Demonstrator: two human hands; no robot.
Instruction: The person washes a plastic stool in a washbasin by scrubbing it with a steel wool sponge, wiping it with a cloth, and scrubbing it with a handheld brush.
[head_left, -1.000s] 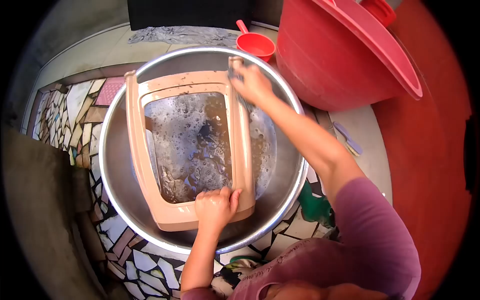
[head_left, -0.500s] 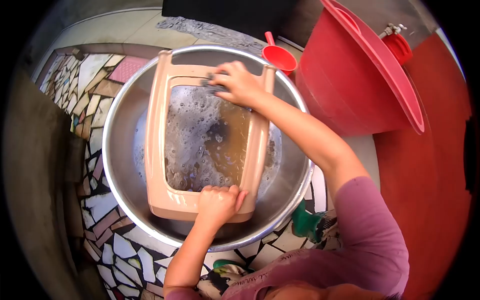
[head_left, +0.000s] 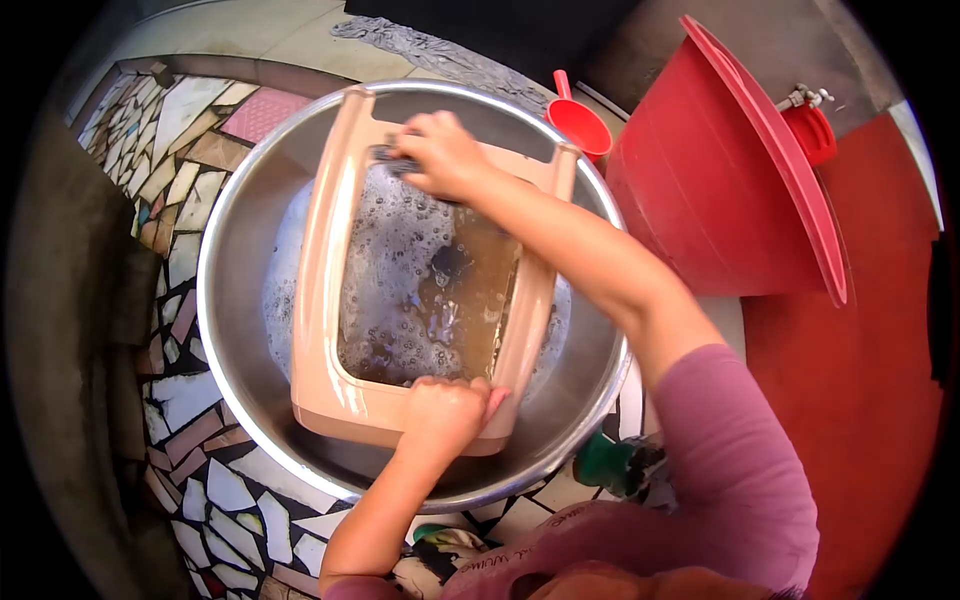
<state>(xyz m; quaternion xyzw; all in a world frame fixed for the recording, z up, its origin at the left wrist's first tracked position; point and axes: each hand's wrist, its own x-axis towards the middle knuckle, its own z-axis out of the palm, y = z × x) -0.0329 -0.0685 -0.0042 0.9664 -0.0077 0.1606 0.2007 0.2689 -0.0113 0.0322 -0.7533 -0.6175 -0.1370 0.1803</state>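
A beige plastic frame (head_left: 322, 270) with a large rectangular opening rests slightly tilted across a wide metal basin (head_left: 228, 300). Through the opening I see murky, soapy water (head_left: 400, 250) with foam and bubbles. My left hand (head_left: 447, 412) is closed over the frame's near edge, fingers curled into the opening. At the far edge, my right hand (head_left: 440, 155) holds a dark grey scrubber (head_left: 398, 161) against the frame's inner rim, near the far left corner. The scrubber is partly hidden by the fingers and blurred.
A red dipper (head_left: 580, 128) lies beside the basin's far right rim. The big red tub (head_left: 700, 170) leans at the right, close to a tap (head_left: 805, 97). Grey cloth (head_left: 440, 55) lies on the ledge behind. Broken-tile floor (head_left: 190, 400) surrounds the left side.
My right hand has moved left along the far edge with the scrubber, towards the far left corner. The left hand keeps its hold. The whole view has shifted and turned slightly.
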